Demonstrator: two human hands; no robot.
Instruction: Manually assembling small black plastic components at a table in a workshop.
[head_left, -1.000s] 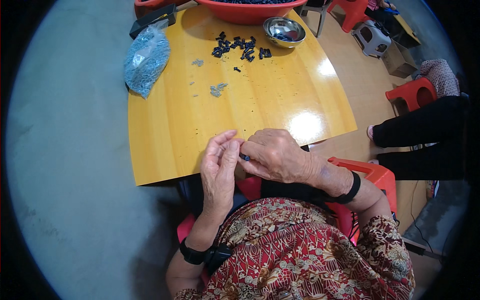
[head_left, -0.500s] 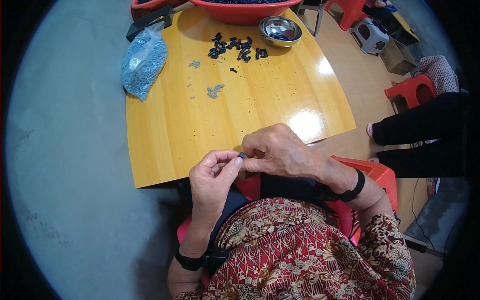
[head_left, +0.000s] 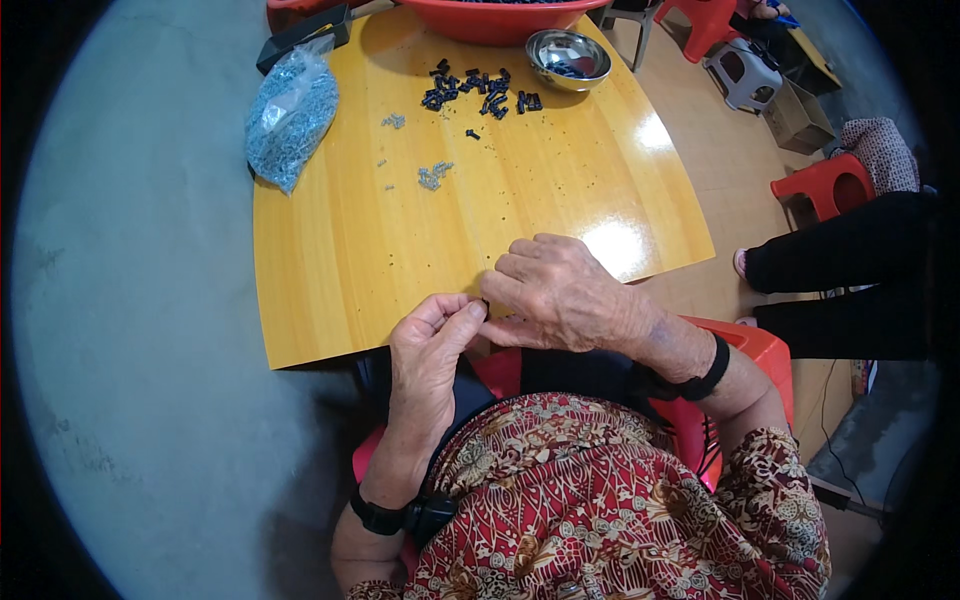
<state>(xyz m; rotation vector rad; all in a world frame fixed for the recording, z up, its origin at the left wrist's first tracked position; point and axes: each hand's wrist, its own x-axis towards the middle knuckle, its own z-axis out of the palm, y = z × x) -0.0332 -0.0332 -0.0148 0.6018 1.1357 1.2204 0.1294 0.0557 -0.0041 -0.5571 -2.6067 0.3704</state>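
Just past the table's near edge, my left hand [head_left: 425,345] pinches a small black part [head_left: 486,306] between thumb and fingertips; little of it shows. My right hand [head_left: 560,295] is closed against the same spot, fingers curled and thumb pressed in from the right. Whatever it grips is hidden behind its knuckles. Farther up the yellow table [head_left: 340,290] lies a loose pile of small black plastic pieces [head_left: 492,95], with a single black piece [head_left: 473,134] apart from it. Nearer to me is a cluster of tiny clear or silvery pieces [head_left: 434,176].
A plastic bag [head_left: 290,120] full of small pale pieces lies at the table's left edge, beside a dark tray [head_left: 300,42]. At the far side stand a metal bowl [head_left: 562,42] and a red basin [head_left: 500,28]. A person's dark-trousered legs [head_left: 840,240] are at the right.
My right hand has rolled slightly, its knuckles rising, and now covers more of the black part. My left hand stays pinched on it. The whole view has shifted slightly.
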